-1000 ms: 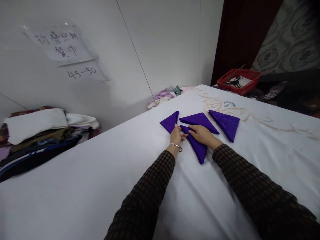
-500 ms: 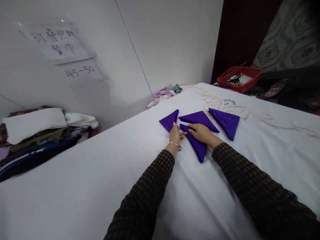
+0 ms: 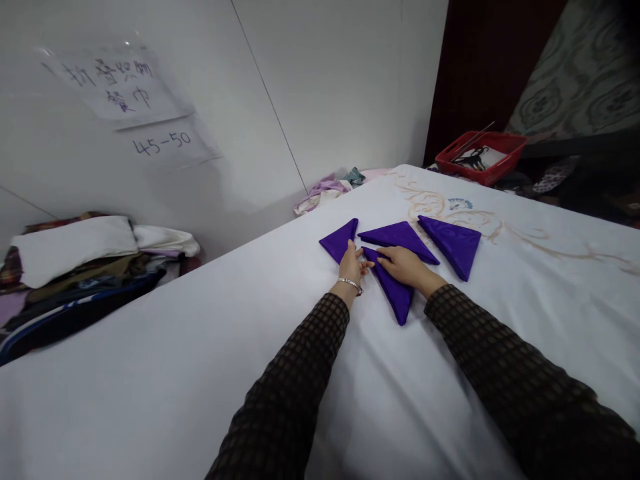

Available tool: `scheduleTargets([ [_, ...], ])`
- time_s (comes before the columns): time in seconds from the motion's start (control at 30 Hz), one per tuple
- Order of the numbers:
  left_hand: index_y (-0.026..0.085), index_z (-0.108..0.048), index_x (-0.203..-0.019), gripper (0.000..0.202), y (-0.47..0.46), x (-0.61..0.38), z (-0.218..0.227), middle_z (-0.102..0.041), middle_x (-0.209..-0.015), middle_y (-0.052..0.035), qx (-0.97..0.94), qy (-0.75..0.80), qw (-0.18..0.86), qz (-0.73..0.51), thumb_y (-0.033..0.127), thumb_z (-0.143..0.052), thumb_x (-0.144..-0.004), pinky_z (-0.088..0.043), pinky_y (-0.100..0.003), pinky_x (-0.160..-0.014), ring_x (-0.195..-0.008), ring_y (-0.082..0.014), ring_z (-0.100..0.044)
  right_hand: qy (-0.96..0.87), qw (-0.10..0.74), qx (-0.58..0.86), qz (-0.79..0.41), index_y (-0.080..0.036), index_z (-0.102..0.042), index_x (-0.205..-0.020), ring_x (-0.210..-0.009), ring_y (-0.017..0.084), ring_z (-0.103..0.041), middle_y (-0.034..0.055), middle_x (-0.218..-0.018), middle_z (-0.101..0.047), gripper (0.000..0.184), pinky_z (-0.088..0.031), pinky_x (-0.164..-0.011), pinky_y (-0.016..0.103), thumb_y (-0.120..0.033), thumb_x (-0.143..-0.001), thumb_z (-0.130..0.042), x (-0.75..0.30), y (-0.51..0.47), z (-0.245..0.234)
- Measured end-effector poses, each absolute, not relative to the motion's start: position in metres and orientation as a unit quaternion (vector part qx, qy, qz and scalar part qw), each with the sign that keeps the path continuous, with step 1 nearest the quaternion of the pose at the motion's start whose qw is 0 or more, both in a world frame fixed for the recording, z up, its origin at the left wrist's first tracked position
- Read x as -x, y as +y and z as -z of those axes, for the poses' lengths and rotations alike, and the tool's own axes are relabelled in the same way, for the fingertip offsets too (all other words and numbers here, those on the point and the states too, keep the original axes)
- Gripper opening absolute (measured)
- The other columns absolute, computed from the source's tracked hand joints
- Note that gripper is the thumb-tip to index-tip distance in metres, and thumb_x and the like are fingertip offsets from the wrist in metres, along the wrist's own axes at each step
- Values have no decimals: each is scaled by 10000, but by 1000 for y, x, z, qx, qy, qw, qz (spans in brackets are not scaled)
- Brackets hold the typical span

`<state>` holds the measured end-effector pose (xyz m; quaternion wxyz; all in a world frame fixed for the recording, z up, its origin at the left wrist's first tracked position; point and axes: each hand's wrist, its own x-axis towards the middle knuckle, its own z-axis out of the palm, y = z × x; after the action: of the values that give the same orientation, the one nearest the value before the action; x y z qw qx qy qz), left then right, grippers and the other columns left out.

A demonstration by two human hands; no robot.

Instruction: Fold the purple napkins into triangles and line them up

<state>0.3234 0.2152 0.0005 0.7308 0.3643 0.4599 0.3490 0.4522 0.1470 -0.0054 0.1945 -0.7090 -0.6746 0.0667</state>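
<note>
Several purple cloth napkins folded into triangles lie close together on the white tablecloth [image 3: 240, 320]. My right hand [image 3: 406, 268] rests on top of the nearest napkin [image 3: 397, 300], its fingers stretched toward the left edge of that cloth. Beside it, my left hand [image 3: 353, 264] is at the lower edge of the left napkin [image 3: 341, 239] and covers part of it. Its fingers are apart and reach toward the nearest napkin; whether they touch it I cannot tell. Behind my hands is a wider napkin [image 3: 400, 237], and another napkin [image 3: 454, 243] lies to the right.
A pile of folded clothes [image 3: 75, 267] is beside the table on the left. Crumpled cloths [image 3: 325, 193] lie by the wall at the far edge. A red basket [image 3: 493, 175] holding black scissors stands at the back right. Handwritten paper signs [image 3: 165, 143] hang on the wall.
My left hand has shifted very slightly, its fingers curling a little. The right hand and the napkins have stayed in place; the view has moved only slightly.
</note>
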Motion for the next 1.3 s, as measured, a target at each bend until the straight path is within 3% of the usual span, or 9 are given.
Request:
scheduleTargets([
  [0.2, 202, -377, -1421, 617, 218, -324, -10, -538, -1330, -170, -279, 448, 777, -345, 580, -333, -935, -307, -183, -327, -539, -84, -604, -675, 195, 708, -70, -151, -662, -1147, -1072, 235, -617, 115, -1158, -687, 300, -426, -923, 303, -269, -931, -491, -451, 146, 4],
  [0.37, 213, -390, -1398, 627, 221, -322, -13, -607, -1162, -139, -232, 425, 800, -353, 612, -342, -917, -341, -182, -354, -647, -127, -646, -679, 201, 701, -79, -170, -627, -1220, -1124, 245, -596, 111, -1222, -661, 336, -421, -964, 329, -239, -909, -519, -452, 147, 6],
  [0.53, 179, -433, -1341, 588, 219, -322, -12, -613, -1133, -142, -249, 464, 778, -342, 584, -391, -918, -327, -177, -350, -569, -100, -617, -677, 220, 698, -77, -175, -564, -1320, -1189, 261, -561, 113, -1297, -617, 423, -420, -993, 359, -275, -912, -521, -452, 148, 8],
  [0.9, 202, -475, -1270, 558, 220, -326, -6, -607, -1169, -124, -284, 457, 781, -318, 615, -403, -901, -329, -172, -343, -517, -75, -593, -679, 204, 699, -91, -196, -613, -1242, -1119, 252, -598, 104, -1210, -668, 345, -421, -957, 335, -287, -922, -521, -451, 146, 3],
  [1.13, 146, -497, -1237, 488, 225, -332, -3, -612, -1167, -132, -310, 476, 756, -325, 522, -400, -942, -352, -177, -358, -457, -49, -550, -685, 197, 695, -91, -199, -623, -1198, -1086, 236, -607, 97, -1177, -679, 307, -421, -923, 304, -282, -923, -515, -449, 147, 0],
  [1.3, 162, -618, -1096, 313, 236, -341, 6, -676, -903, -63, -424, 530, 672, -297, 400, -548, -905, -314, -172, -356, -416, -53, -517, -695, 176, 693, -75, -178, -619, -1180, -1100, 245, -589, 110, -1180, -670, 298, -409, -936, 329, -243, -907, -520, -449, 147, 1],
])
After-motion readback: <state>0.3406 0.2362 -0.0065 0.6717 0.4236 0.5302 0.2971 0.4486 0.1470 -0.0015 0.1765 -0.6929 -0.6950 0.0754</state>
